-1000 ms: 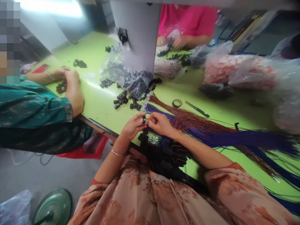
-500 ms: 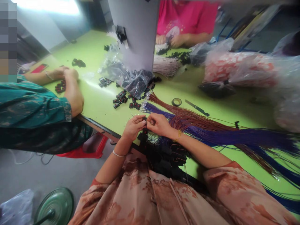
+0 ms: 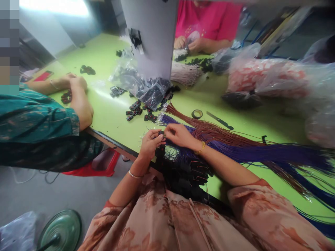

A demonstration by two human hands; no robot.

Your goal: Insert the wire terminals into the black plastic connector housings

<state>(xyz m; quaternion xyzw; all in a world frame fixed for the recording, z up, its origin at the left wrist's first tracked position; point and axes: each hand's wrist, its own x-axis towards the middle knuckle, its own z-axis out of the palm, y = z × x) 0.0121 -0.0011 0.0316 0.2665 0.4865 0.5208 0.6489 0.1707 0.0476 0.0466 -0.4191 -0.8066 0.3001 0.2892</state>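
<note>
My left hand (image 3: 150,143) is closed, pinching a small black plastic connector housing (image 3: 161,132) between thumb and fingers. My right hand (image 3: 178,135) is right beside it, thumb and fingertips pressed together; what they grip, perhaps a thin wire, is too small to make out. Below both hands, a heap of black housings (image 3: 188,170) with thin wires lies at the table's near edge. Under and beyond my right wrist run a bundle of blue wires (image 3: 235,150) and a bundle of brown wires (image 3: 209,127), their metal-tipped ends toward the left.
Loose black housings (image 3: 134,108) and a plastic bag of black parts (image 3: 154,92) lie ahead on the green table (image 3: 112,122). A tape roll (image 3: 197,114) and a cutter blade (image 3: 220,120) sit farther right. Co-workers' hands (image 3: 77,83) are at left and across the table.
My right fingertips have drawn slightly right, away from the housing. My left hand has turned a little, and the housing shows more clearly in it.
</note>
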